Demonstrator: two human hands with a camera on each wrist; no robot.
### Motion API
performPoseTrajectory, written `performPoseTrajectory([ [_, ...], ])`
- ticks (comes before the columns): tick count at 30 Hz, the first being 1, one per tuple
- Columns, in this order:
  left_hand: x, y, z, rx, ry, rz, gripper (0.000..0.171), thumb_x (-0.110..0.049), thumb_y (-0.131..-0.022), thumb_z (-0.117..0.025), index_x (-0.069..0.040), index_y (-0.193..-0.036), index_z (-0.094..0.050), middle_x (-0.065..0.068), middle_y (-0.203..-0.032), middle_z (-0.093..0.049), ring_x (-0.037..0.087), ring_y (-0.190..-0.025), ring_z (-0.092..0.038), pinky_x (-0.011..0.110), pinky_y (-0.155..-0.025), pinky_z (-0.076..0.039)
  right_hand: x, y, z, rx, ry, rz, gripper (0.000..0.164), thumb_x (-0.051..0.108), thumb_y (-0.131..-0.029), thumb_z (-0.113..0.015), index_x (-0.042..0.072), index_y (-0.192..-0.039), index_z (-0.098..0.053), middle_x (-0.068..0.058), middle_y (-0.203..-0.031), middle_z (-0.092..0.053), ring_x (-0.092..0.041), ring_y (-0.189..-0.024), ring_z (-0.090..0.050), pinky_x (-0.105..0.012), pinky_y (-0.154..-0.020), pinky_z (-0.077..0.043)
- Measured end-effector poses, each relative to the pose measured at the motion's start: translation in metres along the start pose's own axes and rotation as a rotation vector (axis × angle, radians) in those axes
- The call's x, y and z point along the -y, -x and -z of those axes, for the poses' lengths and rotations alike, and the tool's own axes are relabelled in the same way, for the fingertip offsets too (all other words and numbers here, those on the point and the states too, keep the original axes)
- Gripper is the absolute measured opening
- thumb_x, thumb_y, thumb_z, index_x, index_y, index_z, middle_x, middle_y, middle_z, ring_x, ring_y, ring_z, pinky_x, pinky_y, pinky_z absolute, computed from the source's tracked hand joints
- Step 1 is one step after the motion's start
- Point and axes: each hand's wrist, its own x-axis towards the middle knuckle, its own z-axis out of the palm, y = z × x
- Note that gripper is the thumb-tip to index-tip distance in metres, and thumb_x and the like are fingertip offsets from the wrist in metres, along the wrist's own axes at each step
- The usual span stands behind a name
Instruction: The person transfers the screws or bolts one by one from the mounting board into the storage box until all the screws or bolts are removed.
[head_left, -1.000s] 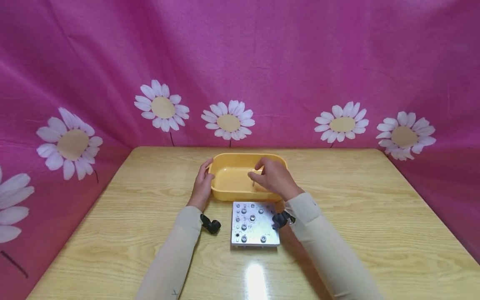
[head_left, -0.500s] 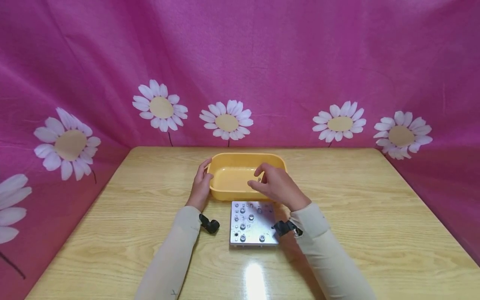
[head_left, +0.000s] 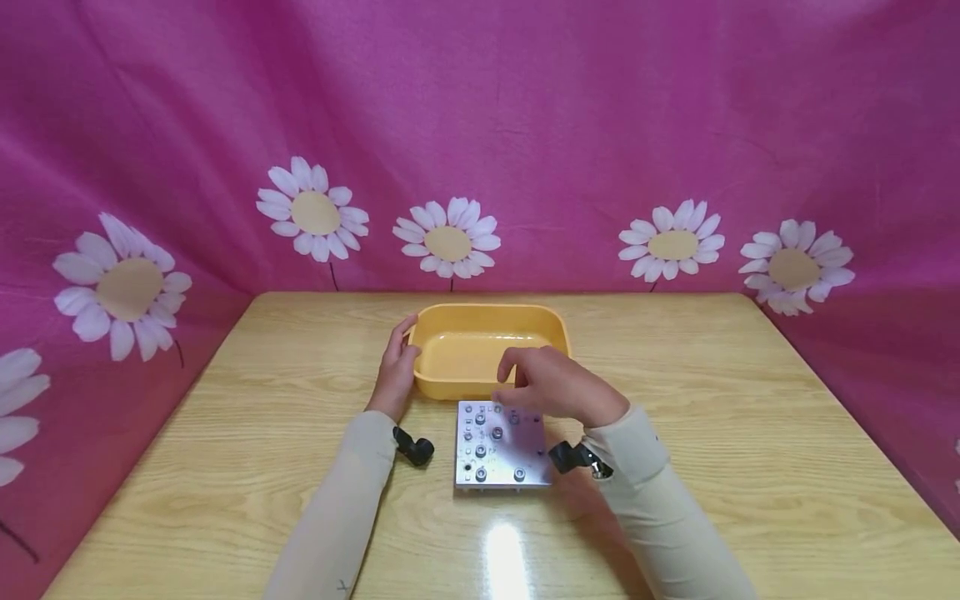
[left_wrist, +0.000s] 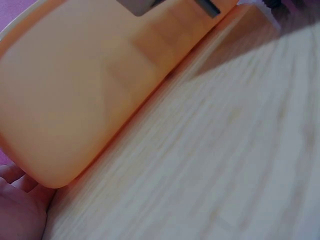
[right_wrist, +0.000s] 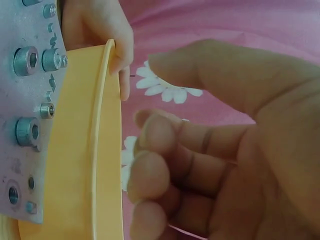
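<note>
My left hand point(head_left: 396, 371) grips the left end of a yellow plastic tray point(head_left: 491, 389), with a finger bent over the rim in the right wrist view. My right hand point(head_left: 558, 385) hovers over the tray's near rim and the back of a metal plate point(head_left: 517, 454). Its fingers are loosely bent, the thumb stands apart, and nothing shows between them in the right wrist view. Socket head screws point(right_wrist: 26, 131) of several sizes sit in the plate, their heads above its top face; the right hand hides the plate's back right corner.
The plate lies just in front of the tray on a wood-grain table point(head_left: 300, 367). A pink cloth point(head_left: 525, 125) with daisies hangs behind the table and at its sides. Black wrist mounts point(head_left: 414, 447) sit at both cuffs.
The right hand has moved back from inside the tray toward the plate. A small metal piece seen at its fingers earlier no longer shows. The left hand stays at the tray's end.
</note>
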Motion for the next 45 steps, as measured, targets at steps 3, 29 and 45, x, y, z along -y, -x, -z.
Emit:
performPoseTrajectory([
  [3, 0.0, 0.001, 0.001, 0.0, -0.013, 0.011, 0.055, -0.009, -0.095, -0.037, -0.026, -0.147, -0.036, 0.01, -0.148, -0.038, 0.026, -0.126, -0.045, 0.042, -0.101, -0.041, 0.0, 0.0, -0.002, 0.034, 0.002, 0.03, 0.019, 0.021, -0.086, -0.071, 0.009, -0.097, -0.063, -0.001, -0.07, -0.059, -0.013, -0.062, -0.054, -0.027, -0.056, -0.046],
  [29, -0.002, 0.003, 0.001, 0.001, -0.027, -0.003, 0.055, -0.008, -0.095, -0.036, -0.022, -0.148, -0.035, 0.011, -0.15, -0.035, 0.027, -0.129, -0.042, 0.042, -0.103, -0.039, 0.012, 0.003, -0.016, 0.192, 0.138, -0.083, 0.013, 0.013, -0.082, -0.072, 0.015, -0.093, -0.065, 0.001, -0.08, -0.06, -0.016, -0.071, -0.055, -0.03, -0.064, -0.047],
  [45, -0.005, 0.003, 0.0, 0.017, -0.001, 0.023, 0.055, -0.007, -0.096, -0.036, -0.024, -0.148, -0.035, 0.01, -0.152, -0.033, 0.028, -0.132, -0.039, 0.044, -0.107, -0.036, 0.015, 0.002, -0.032, 0.154, 0.226, -0.143, 0.012, 0.014, -0.078, -0.074, 0.017, -0.085, -0.065, 0.003, -0.073, -0.06, -0.013, -0.06, -0.055, -0.028, -0.054, -0.046],
])
